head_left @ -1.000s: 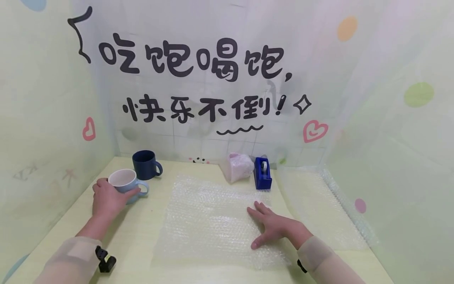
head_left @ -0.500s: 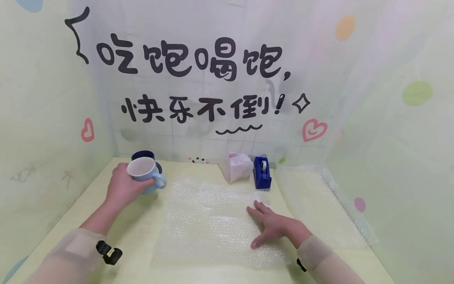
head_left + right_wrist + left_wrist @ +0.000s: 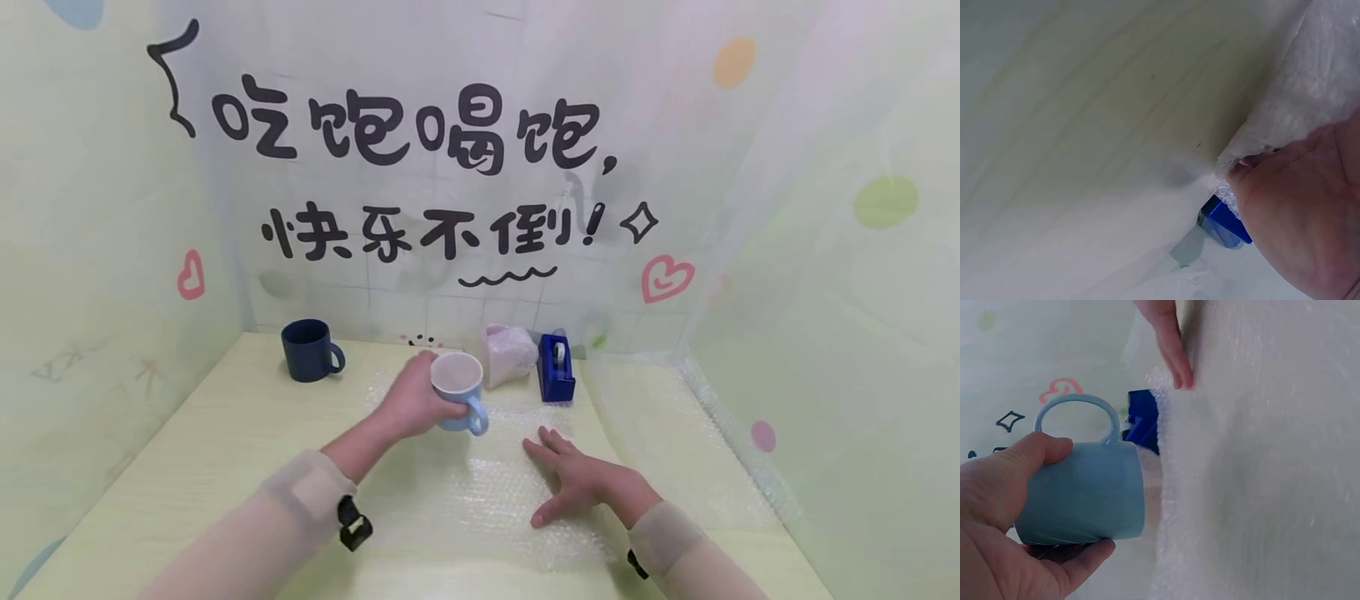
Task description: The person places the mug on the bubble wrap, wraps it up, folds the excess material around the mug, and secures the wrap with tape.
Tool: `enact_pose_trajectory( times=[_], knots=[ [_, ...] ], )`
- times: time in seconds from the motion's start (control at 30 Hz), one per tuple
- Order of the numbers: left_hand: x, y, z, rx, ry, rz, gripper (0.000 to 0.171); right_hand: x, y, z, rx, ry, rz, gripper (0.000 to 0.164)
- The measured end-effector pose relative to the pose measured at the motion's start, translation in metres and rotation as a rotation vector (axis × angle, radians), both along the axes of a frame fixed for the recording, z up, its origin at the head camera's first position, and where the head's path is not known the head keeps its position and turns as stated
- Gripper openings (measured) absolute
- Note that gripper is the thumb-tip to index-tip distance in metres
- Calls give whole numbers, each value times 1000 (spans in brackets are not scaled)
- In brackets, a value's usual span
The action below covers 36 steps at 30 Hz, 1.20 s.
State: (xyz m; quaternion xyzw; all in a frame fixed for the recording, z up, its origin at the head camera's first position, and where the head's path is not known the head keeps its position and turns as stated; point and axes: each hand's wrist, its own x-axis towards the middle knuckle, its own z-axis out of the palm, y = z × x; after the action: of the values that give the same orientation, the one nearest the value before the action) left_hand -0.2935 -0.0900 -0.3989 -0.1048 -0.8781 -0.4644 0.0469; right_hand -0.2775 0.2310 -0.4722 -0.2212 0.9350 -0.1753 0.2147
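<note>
My left hand (image 3: 412, 402) grips a light blue mug (image 3: 456, 408) by its body, thumb near the handle, and holds it above the sheet of bubble wrap (image 3: 450, 500). In the left wrist view the mug (image 3: 1085, 487) lies between thumb and fingers, its handle free. My right hand (image 3: 581, 479) rests with spread fingers on the right side of the bubble wrap. In the right wrist view a bubble wrap edge (image 3: 1297, 100) lies beside the right hand (image 3: 1304, 206); its fingertips are mostly hidden there.
A dark blue mug (image 3: 306, 354) stands at the back left. Near the back wall are a wrapped bundle (image 3: 508, 354) and a blue tape dispenser (image 3: 556, 371). More bubble wrap (image 3: 675, 442) lies along the right side of the table.
My left hand has lifted the light blue mug from the left of the table and carried it right, over the bubble wrap. The right hand has stayed in place.
</note>
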Motion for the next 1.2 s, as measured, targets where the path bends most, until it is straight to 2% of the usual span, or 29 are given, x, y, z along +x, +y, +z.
enact_pose_trajectory(
  times=[0.2,0.37,0.67,1.1,1.2],
  knots=[
    [2,29,-38,11,-16,22,77,0,-3,0,2,5,6,125],
    [3,38,-53,25,-11,15,75,-2,-5,1,0,3,3,125],
    [5,45,-60,-12,-31,-5,78,-4,-5,0,-8,-5,3,125],
    [16,46,-64,-11,3,-33,79,-6,-4,1,6,24,18,124],
    [18,47,-67,-13,7,-42,78,-9,-1,5,-3,51,43,118]
  ],
)
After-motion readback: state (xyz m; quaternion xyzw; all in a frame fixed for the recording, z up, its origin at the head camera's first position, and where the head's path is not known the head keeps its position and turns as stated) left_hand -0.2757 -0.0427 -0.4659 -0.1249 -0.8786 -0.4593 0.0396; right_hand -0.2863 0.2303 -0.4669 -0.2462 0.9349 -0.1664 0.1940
